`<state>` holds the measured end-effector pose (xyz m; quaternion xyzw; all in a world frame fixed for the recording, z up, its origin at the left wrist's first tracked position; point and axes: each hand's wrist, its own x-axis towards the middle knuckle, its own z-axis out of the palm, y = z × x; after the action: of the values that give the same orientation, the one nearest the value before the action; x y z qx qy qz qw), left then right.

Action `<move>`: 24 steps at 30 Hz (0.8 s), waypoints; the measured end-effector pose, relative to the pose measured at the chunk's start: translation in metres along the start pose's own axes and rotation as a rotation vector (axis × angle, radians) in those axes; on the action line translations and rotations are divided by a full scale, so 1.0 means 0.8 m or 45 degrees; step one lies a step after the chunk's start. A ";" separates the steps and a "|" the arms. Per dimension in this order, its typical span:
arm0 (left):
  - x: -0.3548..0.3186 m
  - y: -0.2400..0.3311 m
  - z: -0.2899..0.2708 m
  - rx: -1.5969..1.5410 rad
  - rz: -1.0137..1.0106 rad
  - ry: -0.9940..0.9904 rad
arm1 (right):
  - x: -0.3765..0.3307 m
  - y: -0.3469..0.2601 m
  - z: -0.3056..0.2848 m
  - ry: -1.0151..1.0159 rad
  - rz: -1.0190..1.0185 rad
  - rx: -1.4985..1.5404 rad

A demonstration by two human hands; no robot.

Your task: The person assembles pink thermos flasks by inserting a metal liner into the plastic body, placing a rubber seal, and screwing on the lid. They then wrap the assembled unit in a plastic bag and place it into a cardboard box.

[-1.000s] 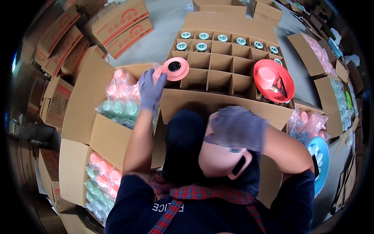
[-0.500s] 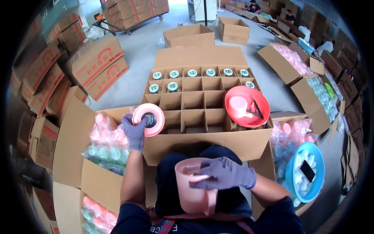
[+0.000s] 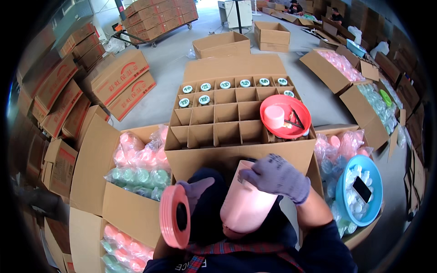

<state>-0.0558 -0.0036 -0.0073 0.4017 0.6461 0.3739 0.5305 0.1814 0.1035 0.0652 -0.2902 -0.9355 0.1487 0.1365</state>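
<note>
My right hand [image 3: 278,178], gloved in grey, is closed over the rim of a pink plastic jug body [image 3: 249,204]. The jug leans in front of my lap, its open top tilted away and its lower end near my apron. To its left, my gloved left hand [image 3: 196,189] grips a pink ringed round piece [image 3: 167,214] with a black centre [image 3: 181,216]. That piece is turned on edge, its black centre facing the jug. Most of the left hand's fingers are hidden behind it, while the thumb sticks out to the right.
Ahead stands a divided carton [image 3: 241,152] with several white-and-green-topped bottles. A red basin [image 3: 268,128] on its right corner holds a pink cup and black tool. Bagged pink and green parts [image 3: 141,175] fill cartons at left. A blue basin [image 3: 378,200] with white parts and a phone sits right.
My left hand has brought the ringed piece down and closer to my body, turning it on edge. The jug has gone from nearly upright to tilted, with its handle turned out of sight.
</note>
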 end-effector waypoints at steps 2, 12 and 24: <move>-0.041 0.038 0.021 0.308 -0.145 0.076 | 0.024 -0.022 -0.002 0.064 -0.224 -0.040; -0.002 -0.124 0.046 -0.641 0.555 -0.252 | 0.006 0.040 -0.008 -0.867 -0.398 0.565; -0.040 -0.013 0.000 -0.743 0.958 0.702 | 0.026 -0.033 0.012 -0.609 -0.202 -0.223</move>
<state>-0.0536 -0.0370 -0.0045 0.3284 0.4424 0.7928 0.2606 0.1484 0.0930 0.0691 -0.1833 -0.9702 0.1204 -0.1029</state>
